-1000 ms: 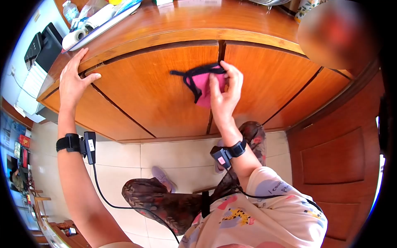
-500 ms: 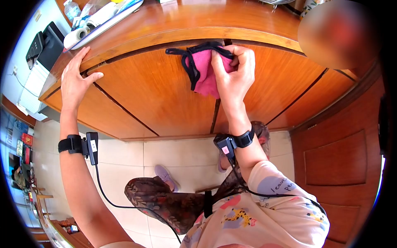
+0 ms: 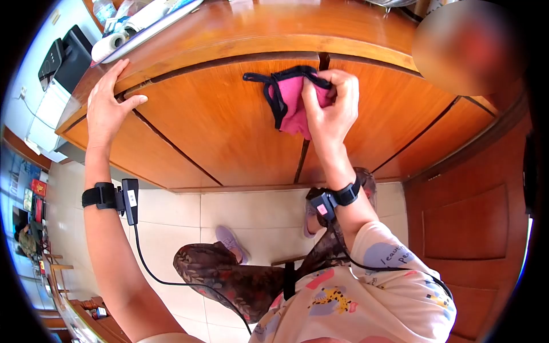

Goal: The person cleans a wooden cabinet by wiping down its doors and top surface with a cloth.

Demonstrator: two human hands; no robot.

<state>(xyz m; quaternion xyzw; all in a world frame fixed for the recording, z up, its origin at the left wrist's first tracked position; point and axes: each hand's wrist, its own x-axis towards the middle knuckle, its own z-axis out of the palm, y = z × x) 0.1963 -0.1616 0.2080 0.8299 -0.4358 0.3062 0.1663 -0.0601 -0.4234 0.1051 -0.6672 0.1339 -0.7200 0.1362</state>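
A pink cleaning cloth [image 3: 293,102] with black edging and a black hanging loop is pinched in my right hand [image 3: 333,106]. It lies against the upper front of the wooden cabinet [image 3: 223,126], close to the dark gap between two door panels. Part of the cloth is hidden behind my fingers. At the cabinet's left end, my left hand [image 3: 110,103] rests on the top edge with its thumb stretched out and nothing in it.
On the cabinet top stand a white paper roll [image 3: 108,47] and a plastic bottle [image 3: 104,11] at the far left. A black device [image 3: 63,60] is beyond. To the right is a brown wooden door [image 3: 466,228]. A cable [image 3: 171,283] runs from my left wrist strap.
My right hand has shifted slightly right and down along the cabinet front, with the cloth in it. The left hand stays at the edge.
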